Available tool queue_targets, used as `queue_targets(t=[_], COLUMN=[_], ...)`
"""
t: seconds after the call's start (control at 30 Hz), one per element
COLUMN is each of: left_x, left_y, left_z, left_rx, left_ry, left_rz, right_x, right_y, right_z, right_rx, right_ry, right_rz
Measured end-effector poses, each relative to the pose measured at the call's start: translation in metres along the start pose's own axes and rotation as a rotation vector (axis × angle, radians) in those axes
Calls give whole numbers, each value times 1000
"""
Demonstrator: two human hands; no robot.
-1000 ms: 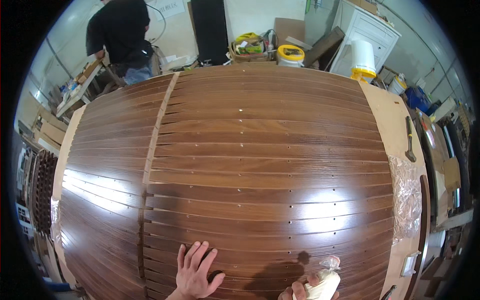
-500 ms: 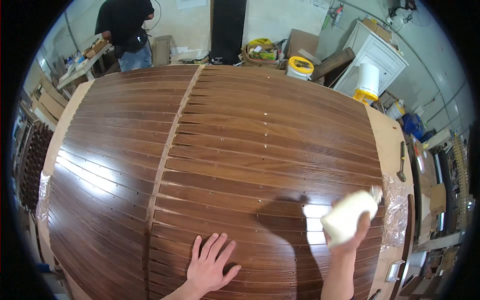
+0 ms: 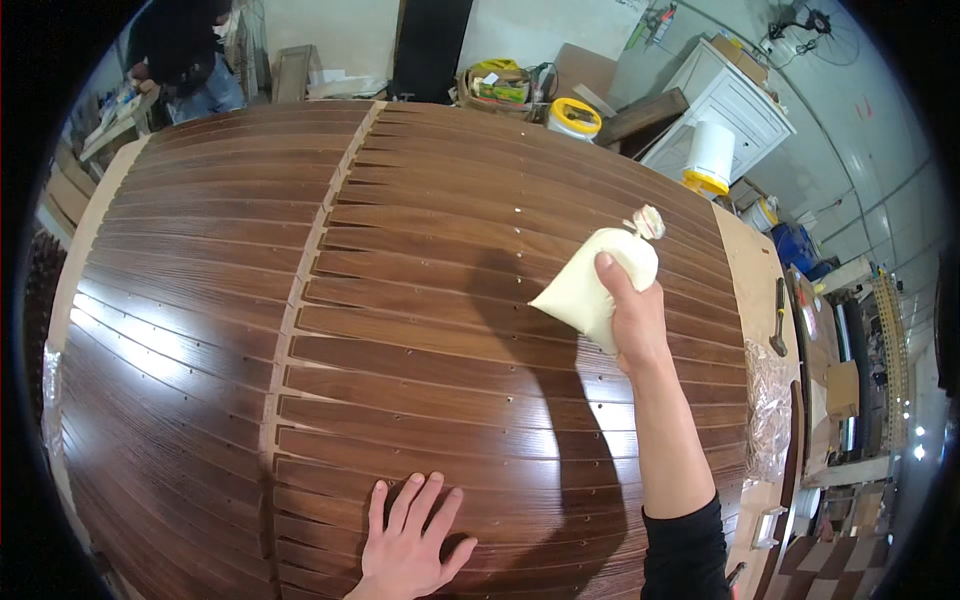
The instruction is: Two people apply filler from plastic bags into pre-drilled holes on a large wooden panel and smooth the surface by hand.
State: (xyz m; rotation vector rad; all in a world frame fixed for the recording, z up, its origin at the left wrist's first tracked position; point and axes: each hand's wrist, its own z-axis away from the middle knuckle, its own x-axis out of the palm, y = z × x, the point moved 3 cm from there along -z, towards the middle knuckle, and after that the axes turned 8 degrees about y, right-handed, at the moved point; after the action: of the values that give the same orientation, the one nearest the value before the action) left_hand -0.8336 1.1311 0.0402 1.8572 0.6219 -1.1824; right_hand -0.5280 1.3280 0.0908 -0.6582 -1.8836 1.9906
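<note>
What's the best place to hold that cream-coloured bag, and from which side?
I'd cup the cream-coloured bag around its plump body, coming from the right, as the right hand does: the pointed corner faces left, clear of the fingers, and the gathered end sticks out beyond.

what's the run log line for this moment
left hand: fingers spread, on brown planks | right hand: gripping pale bag above planks

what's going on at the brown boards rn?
A person's right hand grips a tied, soft bag of cream-coloured filling above the brown boards, its pointed corner toward the left and its knotted end up and to the right. The left hand rests on the boards, fingers spread. A hammer lies along the right edge, and a co-worker stands beyond the far left corner.
</note>
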Motion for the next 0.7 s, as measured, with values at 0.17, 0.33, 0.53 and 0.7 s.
queue_targets(t=[0.17,0.33,0.53,0.7], left_x=[1,1,0,0], left_y=[-1,-1,-1,-1], left_z=[0,-1,-1,-1], left_rx=[0,-2,0,5], left_ry=[-7,-17,-14,-11], left_rz=[7,6,5,9], right_x=[16,21,25,26], right_y=[-4,0,3,7], right_z=[-1,-5,-3,-6], right_rx=[-38,-67,-73,-75], right_ry=[-29,-37,-32,-38], right_rz=[167,228,264,255])
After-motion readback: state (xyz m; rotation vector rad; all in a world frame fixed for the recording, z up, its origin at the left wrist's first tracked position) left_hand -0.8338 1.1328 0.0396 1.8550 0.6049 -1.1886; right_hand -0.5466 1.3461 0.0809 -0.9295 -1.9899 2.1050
